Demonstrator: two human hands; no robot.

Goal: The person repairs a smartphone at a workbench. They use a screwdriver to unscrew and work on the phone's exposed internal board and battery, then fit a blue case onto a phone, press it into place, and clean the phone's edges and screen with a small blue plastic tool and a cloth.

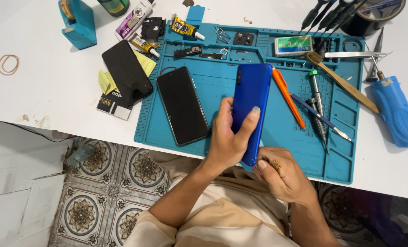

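A blue phone (251, 110) is held back-side up over the near half of a teal work mat (217, 87), its camera end pointing away from the person. The left hand (229, 137) wraps it from the left, fingers (252, 116) curled over the glossy back and gripping it. The right hand (284, 176) sits at the phone's near end, its fingers closed and the thumb pressed against the bottom corner — whether they pinch something small there is hard to tell.

Just left of the held phone, a second phone with a dark screen (182, 105) lies face up on the mat. To the right lie an orange pen (288, 98), a blue-handled tool (320, 118) and a drill bit with a green top (317, 98). A wooden-handled brush (343, 82) crosses the mat's right edge.

Beyond the mat's left edge, on the white tabletop (44, 91), rests a black phone panel (127, 73) over yellow slips — a rubber band (8, 64) lies well apart, farther left. A blue cylindrical device (398, 112) lies at the far right.
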